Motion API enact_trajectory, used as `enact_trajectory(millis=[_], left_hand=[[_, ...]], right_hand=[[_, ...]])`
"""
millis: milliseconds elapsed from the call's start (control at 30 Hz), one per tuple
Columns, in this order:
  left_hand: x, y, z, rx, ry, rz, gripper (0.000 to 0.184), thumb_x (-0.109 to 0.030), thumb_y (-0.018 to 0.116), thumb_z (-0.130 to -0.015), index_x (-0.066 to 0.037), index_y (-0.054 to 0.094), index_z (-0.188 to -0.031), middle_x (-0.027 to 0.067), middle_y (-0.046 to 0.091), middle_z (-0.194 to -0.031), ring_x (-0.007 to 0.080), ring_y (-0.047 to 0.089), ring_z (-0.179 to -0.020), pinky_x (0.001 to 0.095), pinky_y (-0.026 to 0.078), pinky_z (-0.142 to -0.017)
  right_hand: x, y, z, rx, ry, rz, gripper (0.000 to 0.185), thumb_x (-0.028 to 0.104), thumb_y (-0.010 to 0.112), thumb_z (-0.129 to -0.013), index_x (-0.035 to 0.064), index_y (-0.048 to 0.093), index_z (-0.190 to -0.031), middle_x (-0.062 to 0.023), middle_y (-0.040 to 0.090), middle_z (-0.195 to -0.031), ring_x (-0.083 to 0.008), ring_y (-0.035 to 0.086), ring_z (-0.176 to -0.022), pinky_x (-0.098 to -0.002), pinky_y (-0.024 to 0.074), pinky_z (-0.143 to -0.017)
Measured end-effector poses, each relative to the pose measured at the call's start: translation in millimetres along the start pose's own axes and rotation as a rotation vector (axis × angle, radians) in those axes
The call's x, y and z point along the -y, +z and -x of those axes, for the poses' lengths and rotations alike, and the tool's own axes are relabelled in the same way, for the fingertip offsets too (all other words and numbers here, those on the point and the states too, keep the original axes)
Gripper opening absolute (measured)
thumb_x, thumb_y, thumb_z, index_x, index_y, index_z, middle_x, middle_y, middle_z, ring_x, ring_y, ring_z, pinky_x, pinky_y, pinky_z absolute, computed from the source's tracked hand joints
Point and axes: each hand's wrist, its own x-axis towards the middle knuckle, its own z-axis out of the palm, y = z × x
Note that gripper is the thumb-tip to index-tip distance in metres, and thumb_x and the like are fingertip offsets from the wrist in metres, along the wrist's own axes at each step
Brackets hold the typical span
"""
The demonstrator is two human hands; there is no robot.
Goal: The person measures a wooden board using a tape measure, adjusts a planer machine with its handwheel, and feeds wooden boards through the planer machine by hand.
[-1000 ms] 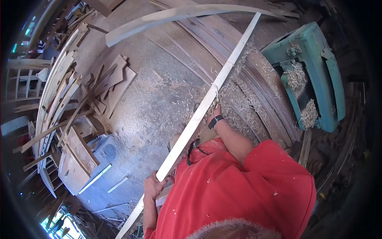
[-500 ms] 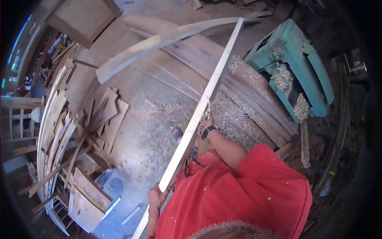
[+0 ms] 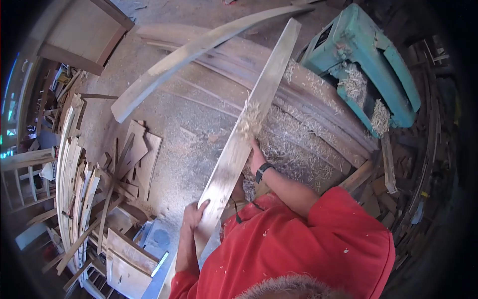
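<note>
A long, slightly curved wooden plank [image 3: 226, 172] runs diagonally in front of my body, its broad pale face turned up. My left hand [image 3: 193, 215] is closed around the plank's near part, thumb lying over the top face. Farther along, my right hand [image 3: 256, 157], with a dark watch at the wrist, is closed on the plank's right edge; its fingertips are hidden beneath the wood. A clump of curly wood shavings [image 3: 254, 119] lies on the plank just beyond my right hand.
A teal machine [image 3: 368, 65] covered in shavings stands at the upper right. Boards [image 3: 318, 109] lie on the floor under loose shavings. Another curved beam [image 3: 164, 70] lies beyond. Curved wood pieces [image 3: 69, 184] and offcuts [image 3: 142, 154] are stacked at left.
The plank has been rolled so its broad face, with shavings on it, now shows instead of the narrow edge. My left hand has moved up slightly; both hands keep hold.
</note>
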Motion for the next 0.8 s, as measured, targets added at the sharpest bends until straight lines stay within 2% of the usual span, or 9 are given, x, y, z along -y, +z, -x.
enact_trajectory(millis=[133, 267, 333, 433, 500, 533, 700, 767, 800], left_hand=[[-34.8, -1.6, -74.5, 0.161, -0.002, 0.226, 0.081, -0.069, 0.058, -0.083, 0.009, 0.071, -0.100, 0.0184, 0.070, -0.083, 0.0224, 0.065, -0.079, 0.0370, 0.051, -0.073], [-105.4, -22.6, -110.9, 0.252, -0.031, 0.284, 0.084, -0.069, 0.062, -0.081, 0.011, 0.067, -0.110, 0.0217, 0.070, -0.094, 0.0269, 0.067, -0.089, 0.0379, 0.051, -0.080], [-105.9, -26.7, -111.0, 0.263, -0.032, 0.357, 0.089, -0.070, 0.063, -0.079, 0.010, 0.064, -0.117, 0.0241, 0.070, -0.098, 0.0304, 0.068, -0.094, 0.0400, 0.051, -0.084], [-102.9, -37.1, -84.6, 0.089, 0.235, 0.089, 0.092, -0.062, 0.070, -0.077, 0.009, 0.050, -0.132, 0.0260, 0.070, -0.101, 0.0334, 0.069, -0.096, 0.0399, 0.051, -0.085], [-49.1, -24.4, -66.8, 0.062, 0.186, 0.115, 0.088, -0.062, 0.072, -0.075, 0.006, 0.053, -0.129, 0.0253, 0.070, -0.099, 0.0338, 0.069, -0.093, 0.0413, 0.052, -0.084], [-44.3, -33.1, -44.7, 0.093, 0.015, -0.134, 0.089, -0.062, 0.073, -0.073, 0.004, 0.053, -0.130, 0.0249, 0.070, -0.100, 0.0344, 0.069, -0.092, 0.0419, 0.053, -0.083], [47.6, -17.3, 48.6, 0.058, -0.152, 0.092, 0.088, -0.063, 0.075, -0.070, 0.005, 0.060, -0.124, 0.0263, 0.069, -0.108, 0.0348, 0.067, -0.105, 0.0416, 0.051, -0.089], [85.1, -12.1, 73.0, 0.005, -0.152, -0.047, 0.080, -0.065, 0.072, -0.071, 0.006, 0.068, -0.107, 0.0291, 0.069, -0.094, 0.0383, 0.068, -0.093, 0.0430, 0.052, -0.080], [49.9, -28.8, 86.5, 0.038, -0.296, -0.156, 0.078, -0.068, 0.068, -0.071, 0.007, 0.069, -0.093, 0.0304, 0.067, -0.083, 0.0405, 0.067, -0.084, 0.0456, 0.051, -0.074]], right_hand=[[-42.6, 11.2, 51.1, 0.250, 0.255, 0.038, 0.063, 0.051, 0.065, -0.088, 0.0117, 0.051, -0.135, -0.0068, 0.060, -0.129, -0.0244, 0.059, -0.116, -0.0460, 0.0454, -0.099], [-49.8, 32.0, 28.1, 0.320, 0.136, -0.028, 0.036, 0.026, 0.063, -0.094, 0.0098, 0.056, -0.126, -0.0077, 0.065, -0.112, -0.0206, 0.065, -0.103, -0.0385, 0.0530, -0.089], [-31.9, 33.7, 7.9, 0.292, 0.120, -0.058, 0.035, 0.028, 0.063, -0.093, 0.0070, 0.058, -0.121, -0.0072, 0.065, -0.110, -0.0218, 0.064, -0.104, -0.0382, 0.0521, -0.090], [-8.1, 35.3, -19.9, 0.260, 0.030, -0.172, 0.037, 0.031, 0.065, -0.091, 0.0053, 0.061, -0.117, -0.0085, 0.066, -0.110, -0.0244, 0.064, -0.104, -0.0391, 0.0501, -0.093], [13.4, 33.7, -32.4, 0.217, 0.027, -0.235, 0.036, 0.029, 0.064, -0.092, 0.0050, 0.060, -0.119, -0.0095, 0.066, -0.114, -0.0256, 0.063, -0.107, -0.0405, 0.0483, -0.097], [24.4, 33.4, -38.4, 0.179, 0.020, -0.294, 0.035, 0.028, 0.063, -0.094, 0.0047, 0.059, -0.120, -0.0105, 0.065, -0.117, -0.0267, 0.061, -0.111, -0.0420, 0.0464, -0.100], [79.4, 18.2, -71.4, 0.088, -0.025, -0.404, 0.050, 0.040, 0.065, -0.089, 0.0066, 0.059, -0.125, -0.0144, 0.064, -0.121, -0.0336, 0.060, -0.111, -0.0487, 0.0434, -0.103], [111.0, 18.0, -71.9, 0.057, -0.075, -0.367, 0.053, 0.042, 0.065, -0.089, 0.0058, 0.057, -0.127, -0.0148, 0.063, -0.124, -0.0341, 0.059, -0.114, -0.0494, 0.0427, -0.103], [124.8, 16.6, -72.1, 0.021, -0.116, -0.340, 0.056, 0.044, 0.064, -0.089, 0.0049, 0.056, -0.128, -0.0151, 0.061, -0.127, -0.0345, 0.057, -0.117, -0.0502, 0.0421, -0.104]])
